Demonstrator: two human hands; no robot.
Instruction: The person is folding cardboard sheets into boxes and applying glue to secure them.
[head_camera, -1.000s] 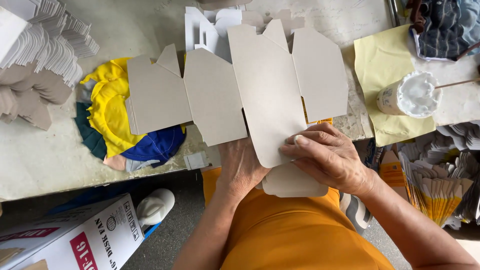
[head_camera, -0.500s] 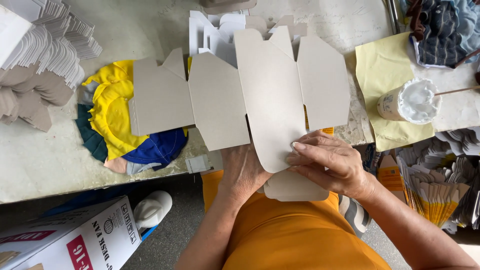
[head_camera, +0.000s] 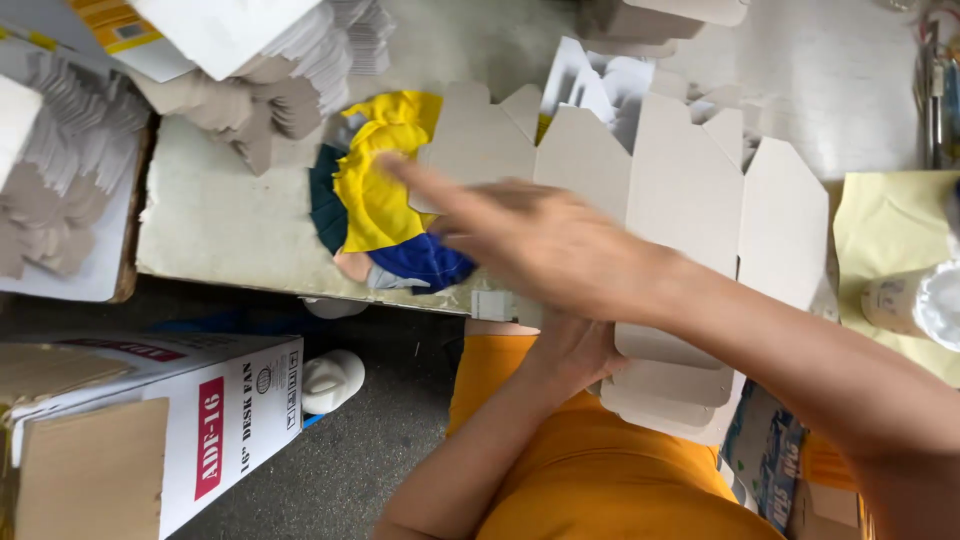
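Two hands: both belong to the person in the orange shirt (head_camera: 620, 480), seen from above at the near edge of a worktable (head_camera: 230, 230).
Right hand (head_camera: 540, 240): blurred, stretched out leftward over the table with the index finger extended and the other fingers loosely curled; it grasps nothing, and its fingertip lies over the yellow part of the cloth.
Left hand (head_camera: 570, 350): at the near table edge, partly hidden under the right forearm, pressed against the near flaps of the carton blanks; whether its fingers are clenched around them cannot be told.
Carton blanks (head_camera: 690, 200): flat grey-white die-cut cardboard with pointed far flaps, lying side by side in the middle of the table; their near tabs overhang the table edge, just beside the left hand.
Yellow and blue cloth (head_camera: 385, 200): crumpled on the table, left of the blanks and touching their left edge.
Stacked cut blanks (head_camera: 70, 120): fanned piles at the far left of the table.
Yellow sheet (head_camera: 885, 230): at the right edge of the table, with a white plastic cup (head_camera: 915, 305) on it.
Fan carton (head_camera: 170, 420): a white and red box on the floor, near left.
White shoe (head_camera: 332, 378): on the floor, just right of the fan carton.
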